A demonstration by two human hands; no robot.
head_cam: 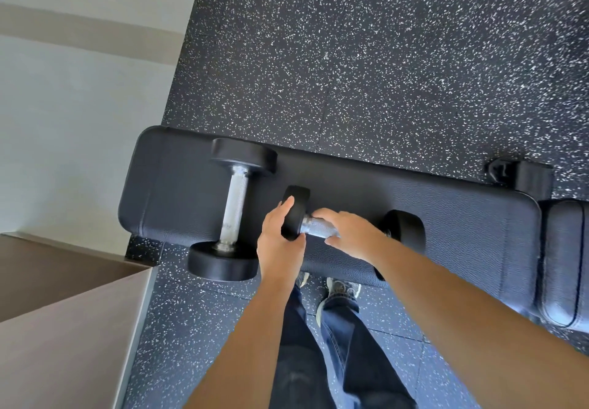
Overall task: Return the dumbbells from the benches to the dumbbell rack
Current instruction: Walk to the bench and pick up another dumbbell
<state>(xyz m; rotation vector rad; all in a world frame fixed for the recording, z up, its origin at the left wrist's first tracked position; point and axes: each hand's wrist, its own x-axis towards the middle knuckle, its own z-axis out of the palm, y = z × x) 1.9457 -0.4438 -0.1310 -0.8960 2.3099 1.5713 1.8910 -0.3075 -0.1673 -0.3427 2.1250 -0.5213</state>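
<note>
Both hands are working the small dumbbell (317, 227) right now. It's sitting mid-bench, approx. halfway btw. the far and near edges, and lying lengthwise along the black padded bench (452, 208). The left hand (280, 244) is gripping the dumbbell's left head, w/ the thumb running up the flat outer face and the fingers curling round the rim below. The right hand (349, 233) is wrapping over the knurled chrome handle, fingers curling across the top and thumb tucking in on the near side. The right head is poking out past the right wrist, and I can't tell whether it's resting on the padding or hanging just above it. Over toward the bench's left end, the big dumbbell (234, 208) is lying crosswise. Its far head is sitting at the far edge, and its near head is overhanging the near edge, just beside the left wrist. The person is standing at the near edge in blue jeans (322, 361) and sneakers (341, 290). Black speckled rubber floor (350, 58) is spreading out beyond the bench. A pale wall (79, 96) is running down the left side, w/ a brown wooden box (63, 319) sitting near the bench's left end.
</note>
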